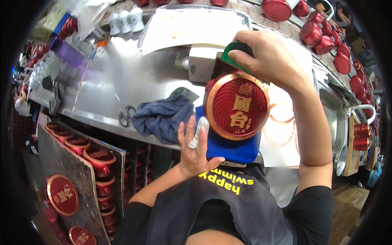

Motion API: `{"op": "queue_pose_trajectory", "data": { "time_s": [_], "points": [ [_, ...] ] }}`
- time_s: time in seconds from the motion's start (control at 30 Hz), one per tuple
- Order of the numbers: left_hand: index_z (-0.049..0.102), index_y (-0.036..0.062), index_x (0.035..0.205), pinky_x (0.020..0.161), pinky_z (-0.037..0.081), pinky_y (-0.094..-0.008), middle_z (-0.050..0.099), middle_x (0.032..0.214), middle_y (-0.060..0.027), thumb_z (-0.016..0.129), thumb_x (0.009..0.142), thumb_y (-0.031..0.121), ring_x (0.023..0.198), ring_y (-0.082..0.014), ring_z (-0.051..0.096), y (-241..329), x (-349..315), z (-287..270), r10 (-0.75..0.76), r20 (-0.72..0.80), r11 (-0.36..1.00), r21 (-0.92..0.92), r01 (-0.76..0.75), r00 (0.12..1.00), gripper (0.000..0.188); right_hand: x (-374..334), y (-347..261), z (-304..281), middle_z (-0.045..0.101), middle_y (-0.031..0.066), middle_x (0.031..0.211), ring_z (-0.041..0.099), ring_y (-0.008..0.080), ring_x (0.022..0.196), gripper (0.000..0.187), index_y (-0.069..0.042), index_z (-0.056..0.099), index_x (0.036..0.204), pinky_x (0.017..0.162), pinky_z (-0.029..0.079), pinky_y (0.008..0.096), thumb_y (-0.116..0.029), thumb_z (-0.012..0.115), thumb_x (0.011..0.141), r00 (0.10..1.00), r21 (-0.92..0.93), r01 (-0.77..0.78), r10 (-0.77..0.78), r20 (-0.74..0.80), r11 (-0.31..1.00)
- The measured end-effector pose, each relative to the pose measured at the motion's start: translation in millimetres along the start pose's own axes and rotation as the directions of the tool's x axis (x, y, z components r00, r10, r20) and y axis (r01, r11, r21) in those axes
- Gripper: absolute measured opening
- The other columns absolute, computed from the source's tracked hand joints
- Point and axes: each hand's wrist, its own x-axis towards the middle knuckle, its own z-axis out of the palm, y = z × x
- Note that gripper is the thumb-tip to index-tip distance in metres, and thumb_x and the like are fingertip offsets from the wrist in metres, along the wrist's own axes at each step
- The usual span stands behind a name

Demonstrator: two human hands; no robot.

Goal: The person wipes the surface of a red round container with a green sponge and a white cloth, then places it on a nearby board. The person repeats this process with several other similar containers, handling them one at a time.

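Note:
My right hand [267, 57] grips a flat round red bottle [237, 105] with a gold rim by its top and holds it upright over a blue pad [232, 148]. A green piece [233, 50] shows under the fingers at the bottle's neck. My left hand [196, 148] is spread open at the pad's left edge. One of its fingers is wrapped in white and reaches up to the lower left side of the bottle. Nothing lies in its palm.
A dark blue cloth [161, 116] and scissors [127, 115] lie on the metal bench [122, 77]. A white boxy device [200, 63] stands behind the bottle. Red bottles line a board [87, 157] at lower left and the bench's far right [322, 36].

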Motion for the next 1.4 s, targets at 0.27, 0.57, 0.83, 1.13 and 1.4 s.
{"op": "queue_pose_trajectory", "data": {
  "time_s": [0.27, 0.57, 0.83, 1.13, 1.4],
  "points": [
    [0.020, -0.0105, 0.154, 0.115, 0.017, -0.0624, 0.042, 0.145, -0.0342, 0.063, 0.091, 0.055, 0.141, -0.0508, 0.035, 1, 4, -5, -0.073, -0.006, 0.994, -0.086, 0.072, 0.997, 0.100, -57, -63, 19, 0.053, 0.0008, 0.091, 0.057, 0.0215, 0.091, 0.015, -0.016, 0.066, 0.087, 0.085, 0.043, 0.0403, -0.022, 0.069, 0.074, 0.814, -0.111, 0.571, -0.544, 0.206, 0.813],
    [0.021, -0.0130, 0.152, 0.117, 0.014, -0.0603, 0.054, 0.134, -0.0326, 0.074, 0.082, 0.044, 0.143, -0.0489, 0.034, 1, 7, -7, -0.114, -0.032, 0.980, -0.165, 0.107, 0.993, 0.104, -85, -69, 16, 0.055, 0.0035, 0.079, 0.060, 0.0233, 0.080, 0.024, -0.010, 0.061, 0.085, 0.080, 0.043, 0.0403, -0.018, 0.080, 0.072, 0.846, -0.066, 0.432, -0.380, 0.374, 0.899],
    [0.020, -0.0117, 0.154, 0.116, 0.014, -0.0634, 0.051, 0.138, -0.0324, 0.074, 0.082, 0.043, 0.143, -0.0497, 0.033, 1, 6, -5, -0.116, -0.022, 0.979, -0.170, 0.111, 0.993, 0.104, -37, -46, 31, 0.063, 0.0172, 0.087, 0.064, 0.0363, 0.081, 0.025, -0.004, 0.060, 0.093, 0.073, 0.049, 0.0457, -0.022, 0.076, 0.084, 0.927, -0.036, 0.356, -0.348, 0.140, 0.934],
    [0.020, -0.0133, 0.153, 0.116, 0.013, -0.0625, 0.048, 0.139, -0.0350, 0.069, 0.085, 0.047, 0.142, -0.0501, 0.034, 0, 6, -3, -0.093, -0.036, 0.986, -0.142, 0.087, 0.995, 0.103, -65, -63, 17, 0.066, 0.0096, 0.081, 0.065, 0.0262, 0.076, 0.018, -0.007, 0.067, 0.097, 0.070, 0.050, 0.0366, -0.020, 0.074, 0.088, 0.998, -0.145, 0.058, -0.061, -0.017, 0.988],
    [0.020, -0.0154, 0.151, 0.117, 0.010, -0.0610, 0.041, 0.144, -0.0392, 0.066, 0.087, 0.050, 0.143, -0.0492, 0.032, -2, 3, 1, -0.086, -0.026, 0.990, -0.116, 0.083, 0.996, 0.103, -140, -53, 34, 0.066, 0.0103, 0.082, 0.062, 0.0261, 0.072, 0.018, -0.002, 0.066, 0.095, 0.071, 0.047, 0.0343, -0.011, 0.077, 0.083, 0.976, 0.000, 0.040, -0.039, -0.216, 0.999]
  ]
}}
